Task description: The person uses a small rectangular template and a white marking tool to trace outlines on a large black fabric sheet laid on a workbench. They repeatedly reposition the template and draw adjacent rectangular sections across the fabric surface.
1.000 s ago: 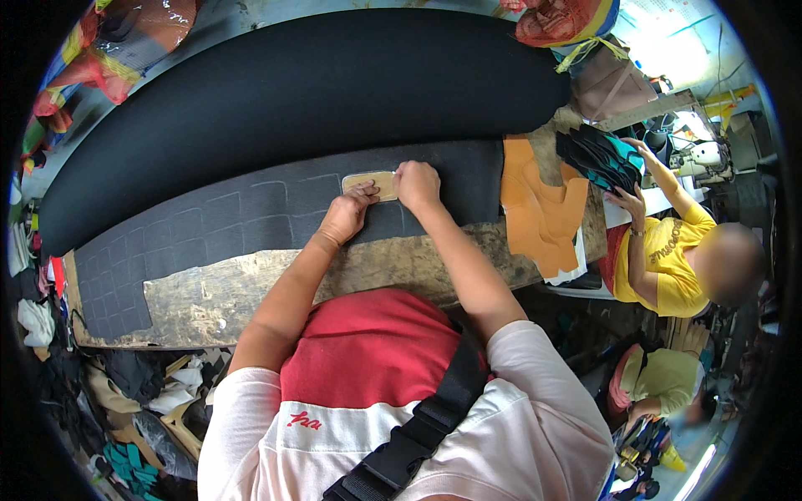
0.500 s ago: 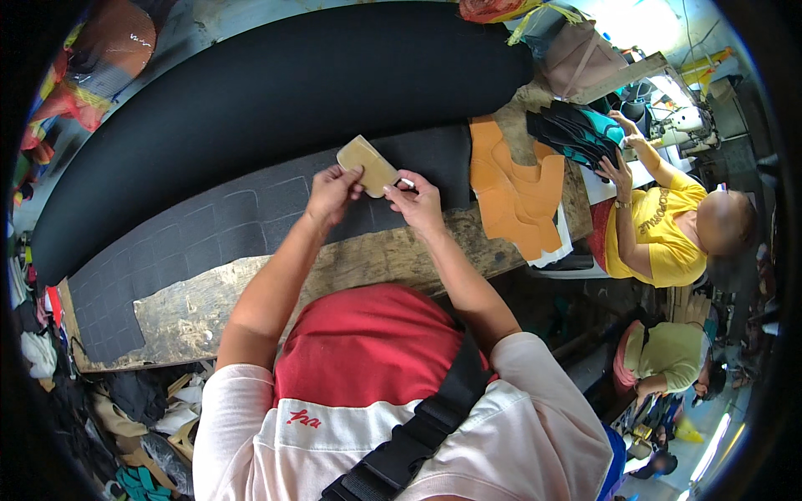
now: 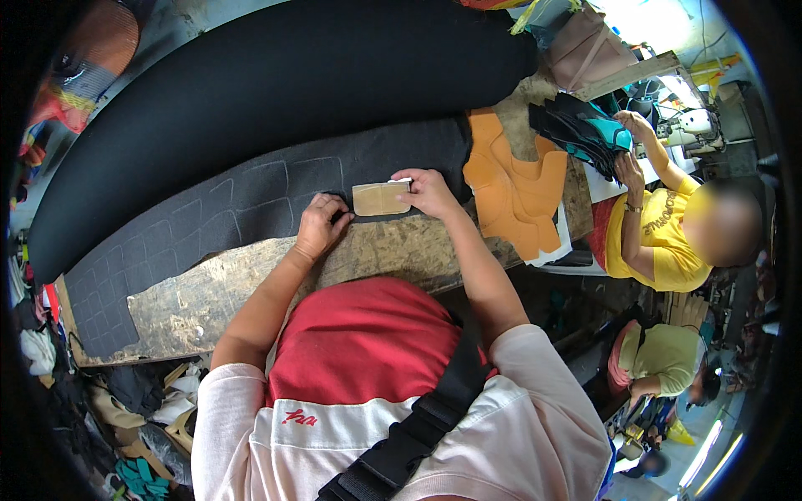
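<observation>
A tan rectangular template (image 3: pixel 380 200) with rounded corners lies on the dark grey fabric (image 3: pixel 200 209), close to its near edge. My right hand (image 3: pixel 430 194) grips the template's right end, thumb on top. A small white stick (image 3: pixel 401 180) shows by its fingers; its kind is hard to make out. Just left of the template, my left hand (image 3: pixel 322 225) has its fingers closed on the near edge of the fabric. White outlines of rounded rectangles run across the fabric from the left up to my left hand.
A thick black fabric roll (image 3: pixel 284 83) lies behind along the worn wooden table (image 3: pixel 217 305). Orange cut templates (image 3: pixel 514 188) rest at the right. Beyond them, a person in yellow (image 3: pixel 660 225) handles black and teal pieces (image 3: pixel 585 129). Scraps (image 3: pixel 142 409) pile up below the table's left end.
The template has come down from both hands, held in the air, to lie on the fabric. My left hand has let go of it and moved down to the fabric's edge.
</observation>
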A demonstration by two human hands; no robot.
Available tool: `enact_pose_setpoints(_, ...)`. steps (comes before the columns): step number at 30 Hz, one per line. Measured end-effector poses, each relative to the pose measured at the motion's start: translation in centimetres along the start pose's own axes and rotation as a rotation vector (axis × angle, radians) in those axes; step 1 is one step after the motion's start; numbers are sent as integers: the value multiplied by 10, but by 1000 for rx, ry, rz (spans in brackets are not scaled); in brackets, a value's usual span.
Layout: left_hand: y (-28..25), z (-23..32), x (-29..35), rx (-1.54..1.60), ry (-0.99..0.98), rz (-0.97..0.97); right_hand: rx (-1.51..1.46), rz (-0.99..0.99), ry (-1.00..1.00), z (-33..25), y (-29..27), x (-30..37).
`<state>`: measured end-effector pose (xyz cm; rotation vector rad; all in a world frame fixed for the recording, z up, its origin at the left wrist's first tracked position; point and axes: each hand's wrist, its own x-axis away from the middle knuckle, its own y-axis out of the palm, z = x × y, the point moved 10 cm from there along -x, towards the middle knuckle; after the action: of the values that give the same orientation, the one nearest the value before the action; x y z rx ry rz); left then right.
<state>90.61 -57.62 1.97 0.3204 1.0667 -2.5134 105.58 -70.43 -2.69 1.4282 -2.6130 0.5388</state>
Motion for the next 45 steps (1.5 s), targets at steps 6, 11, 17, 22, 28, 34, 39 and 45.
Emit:
enact_pose_setpoints(6,8,48,-3,-140,189,9,285,36,-9,-23,2,2)
enact_pose_setpoints(11,44,57,-2,-203,315,-118,653,191,-166,-55,1,12)
enact_pose_setpoints(17,55,41,7,-176,312,-120,550,249,-146,-60,10,-3)
enact_pose_setpoints(22,63,32,7,-152,237,-214,680,156,-297,-76,62,-17)
enact_pose_setpoints(28,53,42,2,-177,285,-121,759,333,-150,-53,-2,1)
enact_pose_setpoints(34,53,40,0,-145,244,-124,916,422,-156,-41,-1,18)
enact_pose_setpoints(39,52,43,1,-145,231,-115,1030,292,-340,-48,22,48)
enact_pose_setpoints(45,62,42,-27,-242,216,-186,402,124,-49,-15,-11,49)
